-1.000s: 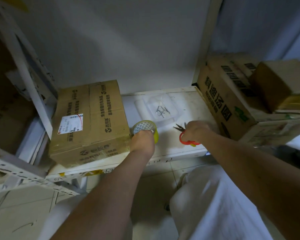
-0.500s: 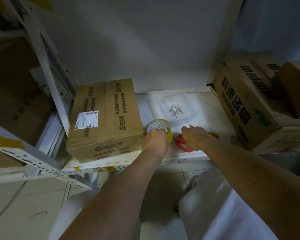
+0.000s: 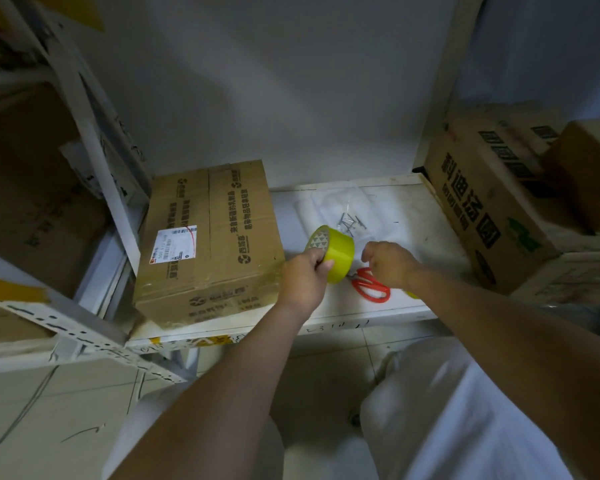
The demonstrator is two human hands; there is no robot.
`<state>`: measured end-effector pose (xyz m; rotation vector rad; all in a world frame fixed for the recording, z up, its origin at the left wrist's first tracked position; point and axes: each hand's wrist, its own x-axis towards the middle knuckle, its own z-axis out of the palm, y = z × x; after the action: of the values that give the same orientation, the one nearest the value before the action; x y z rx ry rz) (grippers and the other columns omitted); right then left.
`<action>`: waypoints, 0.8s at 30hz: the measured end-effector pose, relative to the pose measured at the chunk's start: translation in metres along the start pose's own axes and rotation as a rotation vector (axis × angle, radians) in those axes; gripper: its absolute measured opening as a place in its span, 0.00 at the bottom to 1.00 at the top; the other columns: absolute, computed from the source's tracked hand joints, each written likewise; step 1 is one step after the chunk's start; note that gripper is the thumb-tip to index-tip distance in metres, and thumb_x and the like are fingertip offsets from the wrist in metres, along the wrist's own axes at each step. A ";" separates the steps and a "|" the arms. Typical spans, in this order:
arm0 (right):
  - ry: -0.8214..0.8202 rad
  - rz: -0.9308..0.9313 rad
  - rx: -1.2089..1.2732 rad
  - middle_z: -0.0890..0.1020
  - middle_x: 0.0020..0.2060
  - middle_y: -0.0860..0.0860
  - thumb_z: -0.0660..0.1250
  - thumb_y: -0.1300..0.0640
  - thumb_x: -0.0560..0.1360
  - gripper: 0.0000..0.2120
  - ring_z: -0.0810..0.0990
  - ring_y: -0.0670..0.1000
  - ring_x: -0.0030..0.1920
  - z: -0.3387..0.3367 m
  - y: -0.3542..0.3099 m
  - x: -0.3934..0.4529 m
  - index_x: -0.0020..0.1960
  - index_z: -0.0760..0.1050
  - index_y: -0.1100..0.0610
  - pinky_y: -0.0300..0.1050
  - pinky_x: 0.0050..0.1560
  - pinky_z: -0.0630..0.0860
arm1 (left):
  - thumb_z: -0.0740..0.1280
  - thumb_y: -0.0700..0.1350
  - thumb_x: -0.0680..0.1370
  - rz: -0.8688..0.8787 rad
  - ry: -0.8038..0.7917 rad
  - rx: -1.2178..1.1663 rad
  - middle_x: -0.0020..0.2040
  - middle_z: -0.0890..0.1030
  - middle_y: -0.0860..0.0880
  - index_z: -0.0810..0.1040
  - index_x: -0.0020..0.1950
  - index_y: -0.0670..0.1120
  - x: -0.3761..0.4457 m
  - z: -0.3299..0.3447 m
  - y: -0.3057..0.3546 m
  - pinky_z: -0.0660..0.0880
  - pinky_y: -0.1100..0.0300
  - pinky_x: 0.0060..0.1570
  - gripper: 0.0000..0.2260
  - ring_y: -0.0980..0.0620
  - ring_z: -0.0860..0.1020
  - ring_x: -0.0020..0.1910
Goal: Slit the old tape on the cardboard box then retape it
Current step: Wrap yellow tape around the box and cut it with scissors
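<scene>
A brown cardboard box [image 3: 208, 244] with a white shipping label lies flat on the left of a white shelf [image 3: 416, 209], shiny tape over its front edge. My left hand [image 3: 303, 275] grips a yellow tape roll [image 3: 340, 252], held up just right of the box. My right hand [image 3: 390, 263] hovers beside the roll with its fingers curled; nothing shows in them. Red-handled scissors [image 3: 371, 289] lie on the shelf under that hand.
A clear plastic tray holding several screws [image 3: 350, 220] sits behind the roll. Large printed cartons [image 3: 482, 209] crowd the shelf's right end. A perforated metal shelf frame [image 3: 94, 168] leans at the left. Tiled floor and my knees are below.
My right hand has let go of the scissors, which now lie on the shelf, and moved up beside the roll. My left hand has lifted and tilted the tape roll.
</scene>
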<state>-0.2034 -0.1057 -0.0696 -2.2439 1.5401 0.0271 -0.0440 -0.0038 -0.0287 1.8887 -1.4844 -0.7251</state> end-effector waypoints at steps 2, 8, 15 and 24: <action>0.079 0.036 0.296 0.81 0.54 0.56 0.60 0.66 0.75 0.14 0.78 0.58 0.56 -0.022 -0.008 -0.003 0.55 0.79 0.57 0.51 0.60 0.74 | 0.64 0.41 0.79 -0.014 0.002 -0.193 0.38 0.75 0.45 0.75 0.44 0.40 -0.006 -0.006 0.005 0.78 0.49 0.46 0.06 0.45 0.76 0.40; 0.163 -0.134 0.731 0.82 0.51 0.49 0.61 0.45 0.79 0.15 0.79 0.51 0.54 -0.086 -0.058 -0.032 0.53 0.81 0.53 0.50 0.59 0.74 | 0.59 0.43 0.82 -0.114 -0.017 -0.481 0.37 0.74 0.51 0.71 0.40 0.47 -0.029 -0.035 0.033 0.68 0.76 0.27 0.11 0.57 0.72 0.35; 0.243 -0.461 0.252 0.82 0.55 0.48 0.69 0.49 0.74 0.15 0.78 0.49 0.52 -0.112 -0.112 -0.073 0.60 0.79 0.50 0.50 0.56 0.76 | 0.60 0.49 0.82 -0.205 0.140 -0.627 0.39 0.75 0.49 0.75 0.41 0.49 -0.055 -0.081 0.055 0.67 0.60 0.37 0.12 0.53 0.71 0.37; 0.387 -0.718 -0.047 0.80 0.57 0.46 0.69 0.43 0.73 0.19 0.76 0.48 0.55 -0.112 -0.157 -0.121 0.61 0.78 0.49 0.41 0.50 0.68 | 0.65 0.52 0.79 -0.465 0.231 -0.864 0.36 0.72 0.49 0.75 0.49 0.45 -0.076 -0.131 0.067 0.65 0.63 0.30 0.10 0.54 0.68 0.33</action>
<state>-0.1330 0.0102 0.1133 -2.8238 0.7973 -0.6094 -0.0051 0.0763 0.1110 1.5339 -0.4336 -1.0875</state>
